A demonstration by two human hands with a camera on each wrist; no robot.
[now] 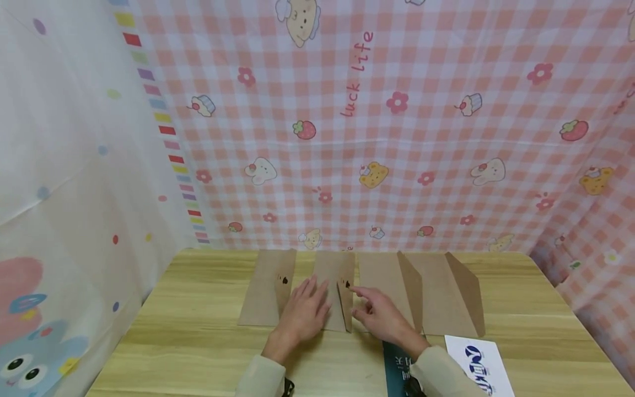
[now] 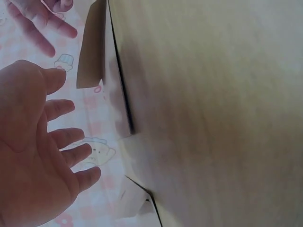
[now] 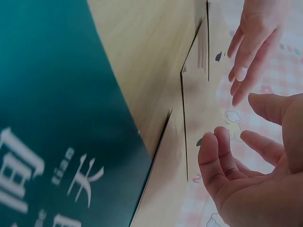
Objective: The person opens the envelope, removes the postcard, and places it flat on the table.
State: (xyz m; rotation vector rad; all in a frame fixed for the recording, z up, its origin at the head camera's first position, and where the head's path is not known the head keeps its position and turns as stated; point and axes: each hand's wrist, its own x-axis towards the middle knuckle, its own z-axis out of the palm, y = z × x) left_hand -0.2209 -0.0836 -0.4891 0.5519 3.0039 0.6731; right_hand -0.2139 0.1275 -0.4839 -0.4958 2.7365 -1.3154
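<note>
Several brown paper envelopes lie in a row with their flaps on the right side. My left hand (image 1: 305, 309) reaches over the left edge of the second envelope (image 1: 328, 270), its fingers spread and nearly straight. My right hand (image 1: 384, 317) points its index finger at that envelope's flap, at or just beside a small dark mark (image 1: 347, 284); exact contact is unclear. The leftmost envelope (image 1: 259, 292) has its flap folded over, with a similar dark mark (image 1: 285, 280). Two more envelopes, the third (image 1: 379, 270) and the rightmost (image 1: 441, 298), have flaps spread outward.
A dark green card (image 1: 392, 366) with white characters lies partly under my right forearm. To its right is a white card (image 1: 498, 366) with blue lettering. The wooden table (image 1: 198, 353) ends at a checked cloth (image 1: 426, 215) hanging behind.
</note>
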